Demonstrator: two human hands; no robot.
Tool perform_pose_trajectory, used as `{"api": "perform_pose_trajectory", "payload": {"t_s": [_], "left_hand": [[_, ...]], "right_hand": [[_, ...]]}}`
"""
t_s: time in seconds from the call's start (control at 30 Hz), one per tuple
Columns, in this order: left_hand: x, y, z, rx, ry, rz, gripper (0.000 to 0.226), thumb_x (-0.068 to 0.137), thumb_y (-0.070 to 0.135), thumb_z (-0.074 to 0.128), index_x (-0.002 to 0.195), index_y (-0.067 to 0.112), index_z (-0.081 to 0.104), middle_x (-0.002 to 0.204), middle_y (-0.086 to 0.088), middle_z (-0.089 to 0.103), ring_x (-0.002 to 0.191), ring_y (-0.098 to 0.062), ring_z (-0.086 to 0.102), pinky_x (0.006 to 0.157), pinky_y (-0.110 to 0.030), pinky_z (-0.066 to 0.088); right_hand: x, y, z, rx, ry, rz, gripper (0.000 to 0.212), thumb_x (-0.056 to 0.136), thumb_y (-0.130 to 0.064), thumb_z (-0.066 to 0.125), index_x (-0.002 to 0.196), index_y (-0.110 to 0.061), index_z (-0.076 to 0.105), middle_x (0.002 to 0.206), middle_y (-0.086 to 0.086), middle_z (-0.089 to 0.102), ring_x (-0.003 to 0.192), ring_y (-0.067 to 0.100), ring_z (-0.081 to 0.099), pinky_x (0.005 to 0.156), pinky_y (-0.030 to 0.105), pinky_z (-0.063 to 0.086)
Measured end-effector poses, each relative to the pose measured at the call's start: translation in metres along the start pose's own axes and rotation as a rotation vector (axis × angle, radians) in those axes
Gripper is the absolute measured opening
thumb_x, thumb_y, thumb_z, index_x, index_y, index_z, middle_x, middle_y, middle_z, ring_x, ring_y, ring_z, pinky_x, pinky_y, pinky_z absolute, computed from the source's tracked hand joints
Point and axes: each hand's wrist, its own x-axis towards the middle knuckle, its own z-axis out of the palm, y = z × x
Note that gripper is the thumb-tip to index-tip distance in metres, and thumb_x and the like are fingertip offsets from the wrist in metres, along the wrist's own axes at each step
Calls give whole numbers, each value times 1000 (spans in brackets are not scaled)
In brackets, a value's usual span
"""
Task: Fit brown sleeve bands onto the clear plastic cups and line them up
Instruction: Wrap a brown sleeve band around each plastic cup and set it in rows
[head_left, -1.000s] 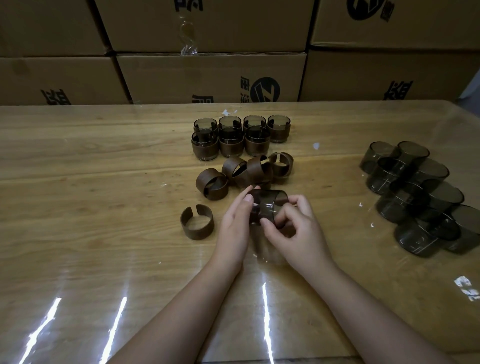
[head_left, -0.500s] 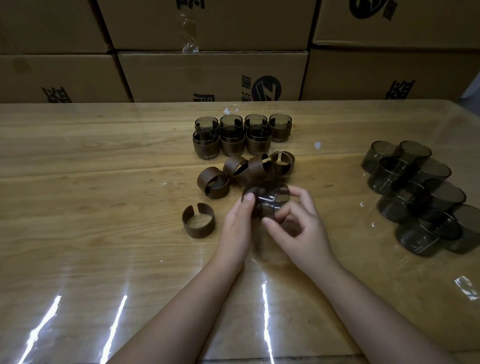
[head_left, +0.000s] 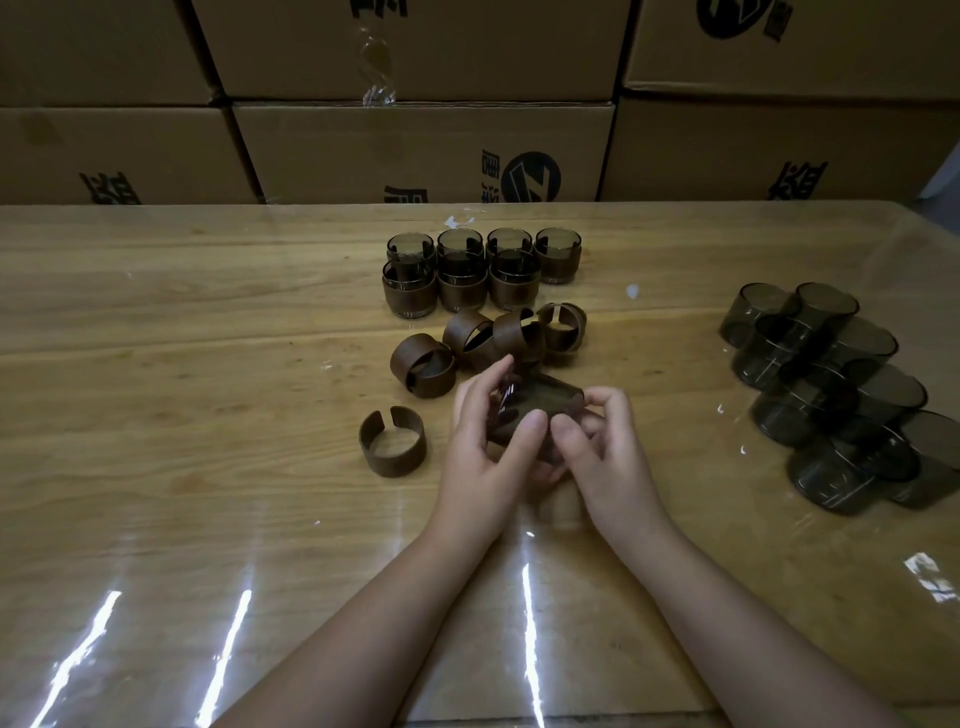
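A clear smoky cup with a brown sleeve band around it lies tilted between both hands at the table's middle. My left hand grips its left side, thumb pressed on the band. My right hand holds the right side with thumb and fingers. Just behind lie several loose brown bands, and one more band stands open-side-up to the left. Several banded cups stand in two rows farther back. Bare clear cups cluster at the right.
The wooden table has a glossy transparent cover. Stacked cardboard boxes form a wall along its far edge. The table's near edge runs along the bottom of the view.
The cup has been turned and tilted in my hands, and both hands have shifted slightly toward me with thumbs now meeting on the band.
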Motion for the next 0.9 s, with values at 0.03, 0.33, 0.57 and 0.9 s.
{"api": "perform_pose_trajectory", "payload": {"t_s": [0.03,0.33,0.57,0.9], "left_hand": [[-1,1,0,-9,-8,1,47,82,45,55,126,39,43,125,10,47,109,12,51,85,-5,41],[-4,-1,3,130,-61,-31,39,82,56,46,114,35,48,107,3,60,94,-10,60,81,-26,49],[0,-7,3,-92,-111,-147,47,86,56,38,98,18,61,86,8,66,83,-9,61,79,-33,48],[2,-4,3,46,-180,-264,45,76,69,37,90,33,59,80,15,65,80,-5,59,83,-38,47]], "right_hand": [[-1,-1,-1,22,-12,-5,45,72,-51,59,104,-26,41,72,-4,69,58,8,66,50,19,48],[-9,0,3,-281,-51,-79,42,86,-61,31,125,-51,38,108,-8,67,97,8,64,82,29,51],[-17,-8,10,-644,49,-391,61,87,-48,45,134,-10,41,113,2,47,89,6,52,67,14,42],[-14,-7,11,-231,10,-106,36,82,-54,43,115,-38,46,115,-6,58,102,5,59,84,23,48]]}}
